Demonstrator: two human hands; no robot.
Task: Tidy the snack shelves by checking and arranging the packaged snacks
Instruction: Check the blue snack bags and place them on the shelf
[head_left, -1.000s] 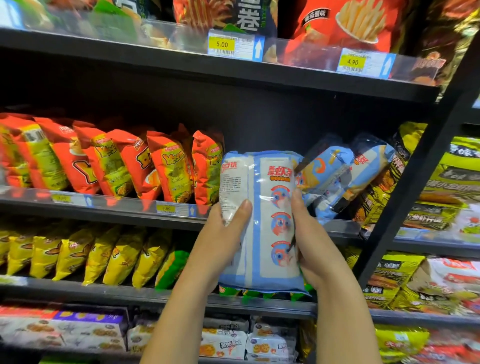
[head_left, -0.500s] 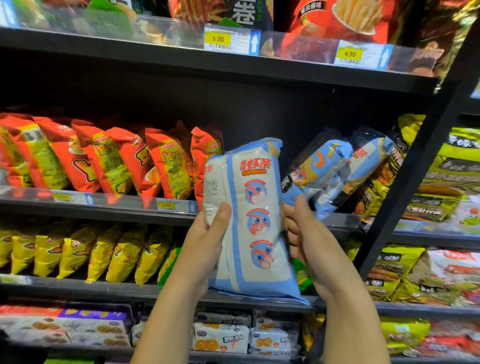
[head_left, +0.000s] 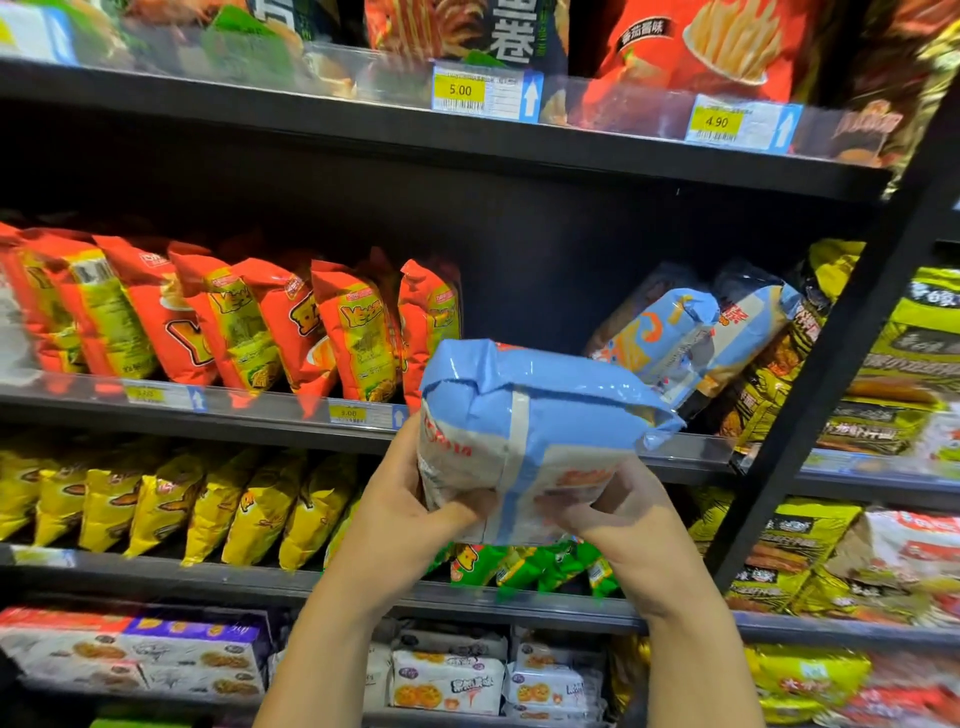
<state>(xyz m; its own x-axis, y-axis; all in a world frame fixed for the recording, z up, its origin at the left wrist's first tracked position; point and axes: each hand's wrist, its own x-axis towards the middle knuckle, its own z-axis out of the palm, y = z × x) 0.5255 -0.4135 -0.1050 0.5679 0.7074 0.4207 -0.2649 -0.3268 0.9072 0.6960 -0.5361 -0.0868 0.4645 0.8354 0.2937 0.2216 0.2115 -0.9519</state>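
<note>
Snack shelves (head_left: 519, 150) of black metal fill my view, with a row of orange bags (head_left: 234, 322) on the middle level and yellow bags (head_left: 156, 499) below. Before the middle shelf's edge I hold a blue-and-white pack (head_left: 535, 415), tilted, near two similar packs (head_left: 675, 338) leaning on that shelf at right. My left hand (head_left: 410, 514) and right hand (head_left: 618, 525) grip its lower end, thumbs and fingers curled round it.

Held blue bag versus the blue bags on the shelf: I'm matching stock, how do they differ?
The held bag is gripped by the left hand and right hand; the shelf bags rest untouched. The held bag is tipped, end toward the camera; the shelf bags stand leaning, sides showing. Both are blue and white.
</note>
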